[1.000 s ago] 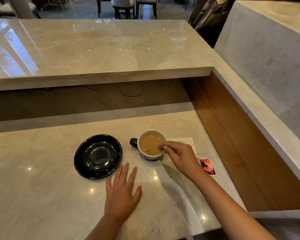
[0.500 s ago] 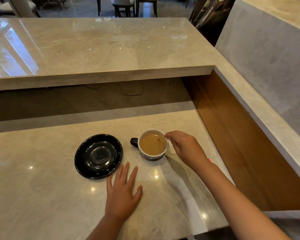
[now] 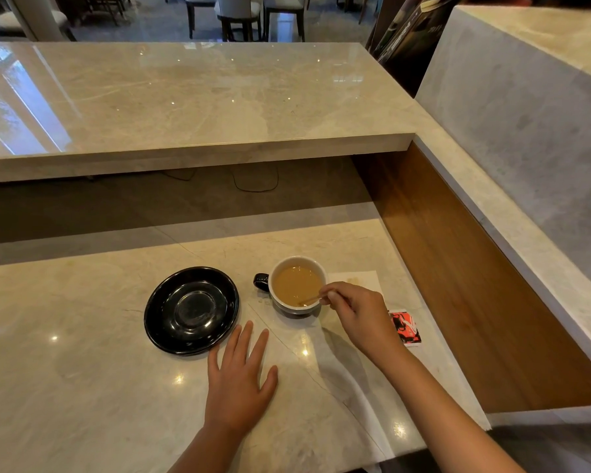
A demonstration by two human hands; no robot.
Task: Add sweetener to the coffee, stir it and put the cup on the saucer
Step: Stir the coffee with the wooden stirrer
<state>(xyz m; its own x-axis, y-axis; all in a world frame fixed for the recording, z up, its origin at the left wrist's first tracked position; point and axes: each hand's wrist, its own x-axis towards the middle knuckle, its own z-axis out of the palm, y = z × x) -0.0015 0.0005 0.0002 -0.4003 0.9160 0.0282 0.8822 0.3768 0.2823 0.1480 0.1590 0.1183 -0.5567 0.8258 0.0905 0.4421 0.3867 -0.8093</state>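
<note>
A dark cup (image 3: 296, 308) with a white inside holds light brown coffee and stands on the marble counter, its handle pointing left. My right hand (image 3: 359, 312) is at the cup's right rim, pinching a thin wooden stirrer (image 3: 310, 298) whose tip dips into the coffee. An empty black saucer (image 3: 191, 310) lies to the left of the cup, apart from it. My left hand (image 3: 241, 380) rests flat on the counter with fingers spread, just below the saucer and the cup.
A red and black sachet (image 3: 405, 327) lies right of my right hand. A white napkin (image 3: 359, 279) sits behind that hand. A wooden side wall (image 3: 458, 268) borders the counter on the right, and a raised marble shelf (image 3: 185, 148) overhangs the back.
My right hand circled with the stirrer: from the cup's near right, up to the far right rim, then back down to the near right. The left hand, cup and saucer stayed put.
</note>
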